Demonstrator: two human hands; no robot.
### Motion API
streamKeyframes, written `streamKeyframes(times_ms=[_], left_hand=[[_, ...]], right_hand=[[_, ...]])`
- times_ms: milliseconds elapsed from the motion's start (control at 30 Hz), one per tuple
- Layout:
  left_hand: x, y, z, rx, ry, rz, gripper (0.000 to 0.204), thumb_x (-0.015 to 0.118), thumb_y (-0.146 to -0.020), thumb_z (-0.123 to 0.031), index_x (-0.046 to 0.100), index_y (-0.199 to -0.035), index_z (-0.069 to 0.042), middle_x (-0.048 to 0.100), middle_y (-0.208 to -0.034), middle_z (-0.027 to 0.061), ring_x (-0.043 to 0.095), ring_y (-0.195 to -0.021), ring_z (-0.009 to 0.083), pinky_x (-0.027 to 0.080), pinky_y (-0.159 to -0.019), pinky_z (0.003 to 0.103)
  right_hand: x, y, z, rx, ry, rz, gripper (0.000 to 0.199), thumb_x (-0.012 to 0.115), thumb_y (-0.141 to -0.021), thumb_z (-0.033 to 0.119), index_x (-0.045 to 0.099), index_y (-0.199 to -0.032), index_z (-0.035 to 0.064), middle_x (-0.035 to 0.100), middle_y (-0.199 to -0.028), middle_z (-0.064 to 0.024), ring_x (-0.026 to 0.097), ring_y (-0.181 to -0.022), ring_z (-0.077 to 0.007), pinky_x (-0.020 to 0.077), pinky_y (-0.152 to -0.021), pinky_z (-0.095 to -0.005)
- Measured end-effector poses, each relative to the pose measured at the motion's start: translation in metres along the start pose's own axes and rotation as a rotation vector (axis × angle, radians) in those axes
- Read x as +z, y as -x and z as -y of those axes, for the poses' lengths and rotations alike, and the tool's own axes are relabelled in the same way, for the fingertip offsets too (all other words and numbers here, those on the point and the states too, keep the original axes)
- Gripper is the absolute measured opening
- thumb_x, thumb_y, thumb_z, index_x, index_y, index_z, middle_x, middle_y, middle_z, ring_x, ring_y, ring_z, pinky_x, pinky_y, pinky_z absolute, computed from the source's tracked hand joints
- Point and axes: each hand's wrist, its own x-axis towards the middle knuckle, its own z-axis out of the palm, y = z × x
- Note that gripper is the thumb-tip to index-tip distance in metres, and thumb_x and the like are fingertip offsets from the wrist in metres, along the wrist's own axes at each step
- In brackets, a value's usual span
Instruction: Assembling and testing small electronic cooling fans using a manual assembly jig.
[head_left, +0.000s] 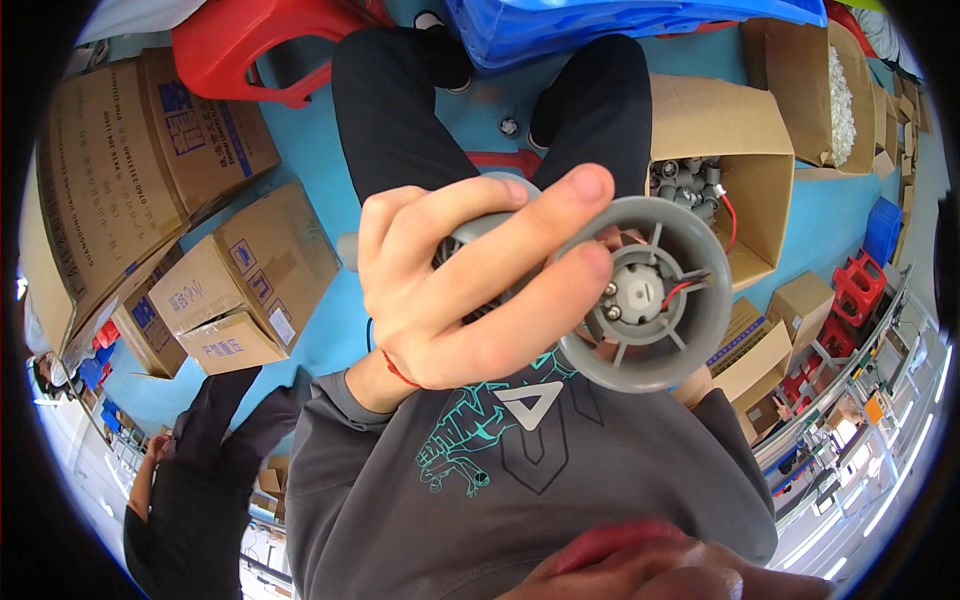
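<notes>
In front of my chest is a round grey plastic motor housing [715, 320]. A small motor [637, 292] with red and dark wires and two screws sits in its spoked centre. My right hand [697, 387] is behind this housing; skin tones show between the spokes, but most of its fingers are hidden. My left hand [445, 290], a red string at its wrist, curls round a second grey round part [515, 181], largely covered by the palm and fingers. Two left fingertips overlap the motor housing's left rim.
An open carton [765, 180] of grey motor parts stands right of my legs, with a carton of white pieces [843, 110] beyond. Cardboard boxes [245, 275] stack at left. A red stool [270, 45] and blue crate [620, 30] are ahead. Another person [190, 500] is at lower left.
</notes>
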Motion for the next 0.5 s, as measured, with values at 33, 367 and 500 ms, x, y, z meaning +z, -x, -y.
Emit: streamKeyframes(times_ms=[33, 367, 500], left_hand=[[-0.001, -0.001, -0.001, -0.008, 0.009, -0.003, 0.038, 0.074, -0.077, -0.018, 0.055, -0.108, -0.006, 0.066, -0.108, 0.0240, 0.062, -0.077, 0.0281, 0.046, -0.062, 0.032], [0.010, 0.004, 0.010, -0.169, 0.010, -0.022, 0.047, 0.075, -0.051, -0.005, 0.065, -0.097, -0.009, 0.069, -0.109, 0.0110, 0.062, -0.078, 0.0219, 0.041, -0.065, 0.030], [0.006, 0.000, 0.012, -0.155, 0.001, -0.054, 0.052, 0.077, -0.052, -0.004, 0.063, -0.103, -0.009, 0.069, -0.111, 0.0101, 0.063, -0.080, 0.0216, 0.041, -0.067, 0.030]], right_hand=[[0.001, -0.001, 0.001, 0.039, -0.006, -0.038, 0.058, 0.071, -0.085, 0.034, 0.051, -0.125, -0.0022, 0.062, -0.096, -0.0008, 0.045, -0.063, 0.0020, 0.0310, -0.051, -0.0125], [-0.004, -0.016, 0.008, 0.013, -0.003, -0.025, 0.029, 0.058, -0.095, 0.024, 0.055, -0.115, 0.0028, 0.048, -0.070, 0.0084, 0.030, -0.050, 0.0014, 0.0202, -0.045, -0.0175], [0.002, -0.022, 0.013, 0.016, 0.015, 0.057, 0.014, 0.048, -0.096, 0.014, 0.056, -0.101, 0.0036, 0.047, -0.068, 0.0064, 0.027, -0.045, -0.0002, 0.0195, -0.043, -0.0190]])
